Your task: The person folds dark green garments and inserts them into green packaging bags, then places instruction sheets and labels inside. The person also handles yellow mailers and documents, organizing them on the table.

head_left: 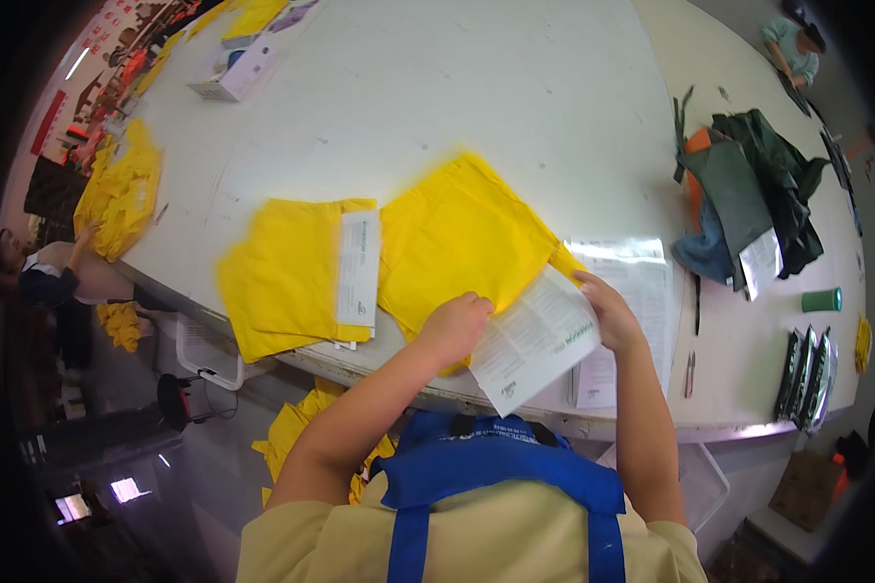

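Note:
A folded yellow cloth piece (462, 233) lies at the middle of the table, its corner pointing away from me. A printed white leaflet (540, 340) sits against its near right edge. My left hand (455, 328) is closed at the cloth's near edge, beside the leaflet's upper left side. At the leaflet's right edge, my right hand (608, 309) is closed with fingertips by the cloth's right corner. To the left rests a stack of folded yellow cloth (287, 272) with a white leaflet (358, 267) on its right side. More printed sheets (632, 282) lie under my right wrist.
Dark green garments (763, 185), a green cylinder (822, 300), black packets (805, 379) and small snips (690, 374) occupy the right side. A white box (233, 73) stands far left. Another person (53, 272) handles yellow cloth (122, 194) at the left. Yellow cloth (297, 428) hangs below the table edge.

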